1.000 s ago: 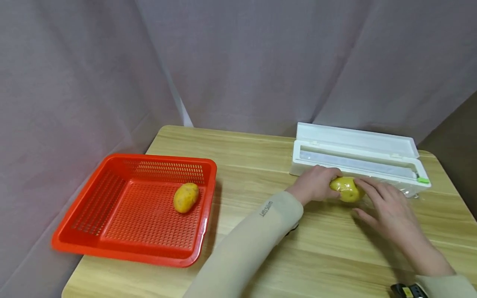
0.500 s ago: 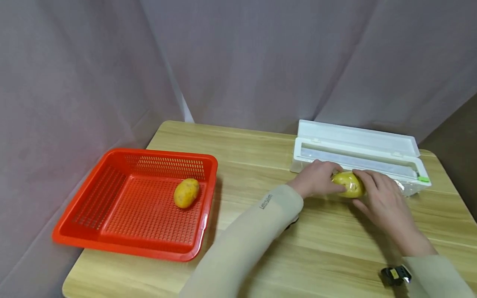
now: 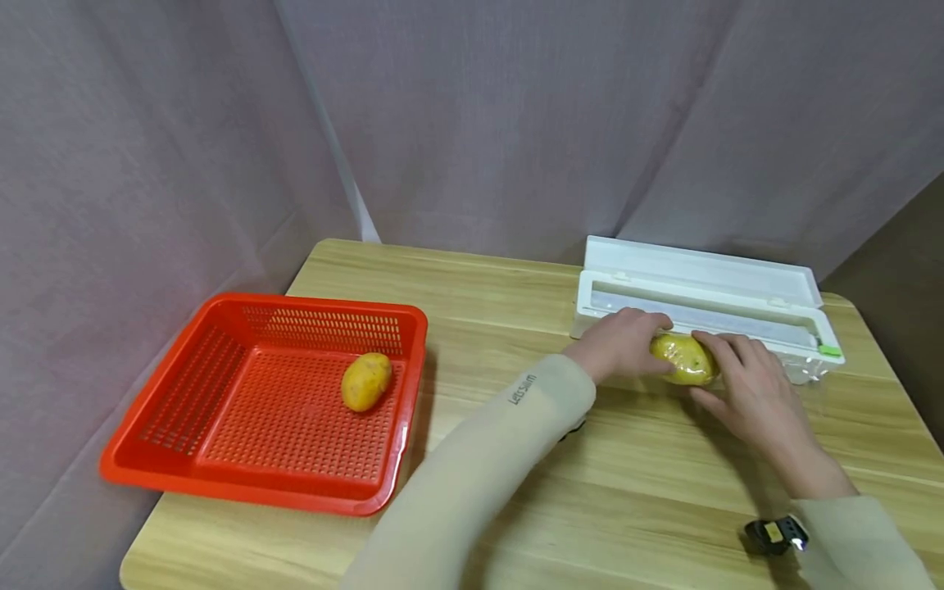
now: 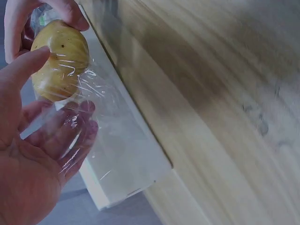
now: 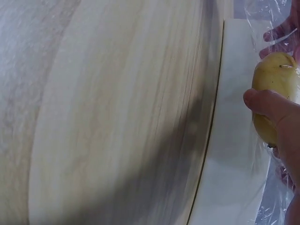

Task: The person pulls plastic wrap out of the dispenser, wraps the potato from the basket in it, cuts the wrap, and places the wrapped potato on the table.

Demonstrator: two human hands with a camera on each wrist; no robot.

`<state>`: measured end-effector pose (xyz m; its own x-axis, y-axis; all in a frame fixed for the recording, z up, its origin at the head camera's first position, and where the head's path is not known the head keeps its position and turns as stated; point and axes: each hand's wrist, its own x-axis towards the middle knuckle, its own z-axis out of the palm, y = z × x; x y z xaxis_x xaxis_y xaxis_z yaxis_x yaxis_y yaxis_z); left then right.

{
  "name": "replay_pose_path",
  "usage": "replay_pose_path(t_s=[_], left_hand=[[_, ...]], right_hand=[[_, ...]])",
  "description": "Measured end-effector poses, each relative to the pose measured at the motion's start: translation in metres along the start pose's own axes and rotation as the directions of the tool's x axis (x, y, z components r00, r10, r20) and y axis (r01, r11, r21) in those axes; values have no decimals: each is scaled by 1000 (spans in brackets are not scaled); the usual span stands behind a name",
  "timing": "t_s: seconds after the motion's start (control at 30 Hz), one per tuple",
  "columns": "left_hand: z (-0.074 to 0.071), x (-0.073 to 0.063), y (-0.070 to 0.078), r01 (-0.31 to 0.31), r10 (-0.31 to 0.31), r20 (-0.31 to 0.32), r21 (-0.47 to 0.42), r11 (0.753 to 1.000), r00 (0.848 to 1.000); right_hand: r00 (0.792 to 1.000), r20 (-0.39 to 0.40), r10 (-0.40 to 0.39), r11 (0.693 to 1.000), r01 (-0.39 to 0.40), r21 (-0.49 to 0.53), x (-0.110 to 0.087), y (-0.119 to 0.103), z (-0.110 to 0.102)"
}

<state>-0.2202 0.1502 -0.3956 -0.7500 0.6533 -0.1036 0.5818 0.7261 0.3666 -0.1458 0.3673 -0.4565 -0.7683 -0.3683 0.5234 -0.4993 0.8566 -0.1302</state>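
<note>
Both hands hold a yellow potato (image 3: 684, 359) in front of the white cling film box. Clear cling film (image 4: 75, 136) covers the potato and hangs loosely over the left fingers in the left wrist view. My left hand (image 3: 623, 342) grips one end, its thumb (image 4: 35, 63) pressed on the skin. At the other end my right hand (image 3: 755, 393) grips the potato, thumb on the near side as the right wrist view shows. Its far fingers are partly hidden behind the potato. The film box (image 3: 708, 315) has its lid raised, with the roll visible inside.
A red plastic basket (image 3: 413, 385) stands at the left of the wooden table (image 3: 501, 328), overhanging its left edge. Another potato (image 3: 366, 382) lies in it. A green slider (image 3: 829, 351) sits at the box's right end. Grey curtains (image 3: 472, 123) hang behind.
The potato turns slightly between the hands, and the right fingers close in nearer around its end. The view shifts a little; basket and box stay in place.
</note>
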Motion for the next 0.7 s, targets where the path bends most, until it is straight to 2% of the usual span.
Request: replay_pose_path(t_s=[0.07,0.13,0.2,0.27,0.33,0.4,0.47,0.6,0.7], left_hand=[[-2,-1,2,-6,7,-8,80,997,1000],[-3,-3,7,-31,36,-27,186,982,999],[-1,-6,12,-73,95,-61,301,951,994],[5,-10,16,-103,155,-95,408,907,983],[14,-13,20,-107,196,-134,488,866,971],[24,-15,21,-89,214,-181,527,845,960],[34,-15,20,-59,222,-236,548,834,946],[49,-10,14,-12,238,-341,549,835,909],[55,-7,10,23,234,-393,549,835,889]], right_hand=[[1000,3,8,1000,-8,9,-1,2,0],[1000,6,21,1000,-21,14,-2,4,-1],[999,12,40,999,-40,16,-2,5,-2],[998,17,60,998,-60,17,0,5,-3],[997,30,74,997,-75,18,1,4,-4],[996,34,77,997,-78,28,3,4,-6],[997,33,74,996,-75,42,4,4,-7],[996,32,83,994,-85,69,6,3,-9],[991,63,116,990,-120,75,8,1,-11]])
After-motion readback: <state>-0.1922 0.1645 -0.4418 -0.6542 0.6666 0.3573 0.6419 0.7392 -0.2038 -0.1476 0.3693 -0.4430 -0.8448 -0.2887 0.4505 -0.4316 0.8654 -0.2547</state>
